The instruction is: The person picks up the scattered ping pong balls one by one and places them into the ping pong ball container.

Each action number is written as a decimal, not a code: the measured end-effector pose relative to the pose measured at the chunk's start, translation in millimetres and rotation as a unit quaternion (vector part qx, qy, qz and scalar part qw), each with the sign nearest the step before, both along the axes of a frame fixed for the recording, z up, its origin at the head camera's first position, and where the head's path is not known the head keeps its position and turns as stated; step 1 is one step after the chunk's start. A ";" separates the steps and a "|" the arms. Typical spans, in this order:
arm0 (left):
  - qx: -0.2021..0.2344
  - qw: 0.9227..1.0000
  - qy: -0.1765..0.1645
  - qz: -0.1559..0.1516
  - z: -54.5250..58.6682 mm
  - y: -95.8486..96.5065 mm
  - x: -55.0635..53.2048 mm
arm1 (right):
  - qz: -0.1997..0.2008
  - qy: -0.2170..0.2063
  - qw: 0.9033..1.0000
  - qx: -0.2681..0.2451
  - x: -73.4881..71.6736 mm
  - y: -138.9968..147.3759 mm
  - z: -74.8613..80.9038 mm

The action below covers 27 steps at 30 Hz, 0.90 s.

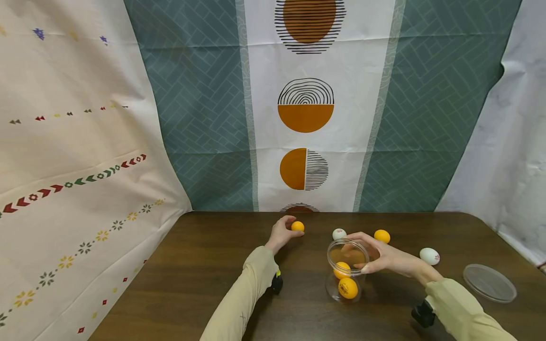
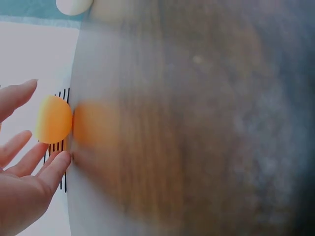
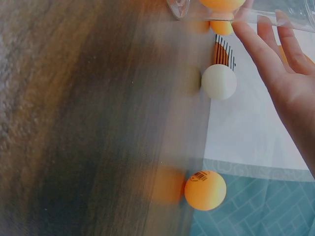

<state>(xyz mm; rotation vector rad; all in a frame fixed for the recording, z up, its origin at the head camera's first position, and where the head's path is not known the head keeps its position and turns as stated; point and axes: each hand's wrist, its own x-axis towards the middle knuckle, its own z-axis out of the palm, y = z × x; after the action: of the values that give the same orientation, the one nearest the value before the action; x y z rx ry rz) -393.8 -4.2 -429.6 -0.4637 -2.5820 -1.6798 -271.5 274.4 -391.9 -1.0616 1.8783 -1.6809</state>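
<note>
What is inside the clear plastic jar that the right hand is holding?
The clear jar contains two orange balls, one higher, one lower near the bottom. The right hand covers part of the far wall, so anything behind it is hidden.

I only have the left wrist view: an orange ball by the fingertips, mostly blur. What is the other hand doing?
Observer: The right hand holds the rim of a clear jar standing upright on the table.
Operator: Anything in the jar?
Observer: Two orange balls lie inside it; its mouth is uncovered.
Operator: Where is the lid?
Observer: A clear lid lies flat on the table, right of the jar, apart from it.
Operator: More loose balls?
Observer: Besides the orange ball at the left hand, two white balls and one more orange one lie behind and right of the jar.
</note>
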 end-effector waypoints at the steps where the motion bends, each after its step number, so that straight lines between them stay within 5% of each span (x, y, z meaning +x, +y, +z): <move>1: -0.001 1.000 -0.003 0.000 0.6 -0.3 -0.1 | -0.001 0.001 1.000 0.001 -0.3 -0.1 0.1; 11: -0.018 1.000 -0.006 -0.002 2.3 -1.4 -0.7 | -0.011 0.004 1.000 0.007 -0.3 -0.7 0.2; 19: -0.047 0.998 0.033 -0.012 3.1 -1.1 -0.3 | -0.017 0.003 1.000 0.011 -0.5 -0.9 0.4; 27: -0.061 0.998 0.010 -0.020 4.3 3.0 1.3 | -0.009 0.013 1.000 0.008 -1.2 -1.0 -0.4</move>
<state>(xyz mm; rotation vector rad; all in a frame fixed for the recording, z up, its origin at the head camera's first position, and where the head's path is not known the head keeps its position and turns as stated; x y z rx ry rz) -392.5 -1.1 -425.3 -0.5365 -2.6890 -1.5276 -272.7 273.4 -392.3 -1.0677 1.9202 -1.6675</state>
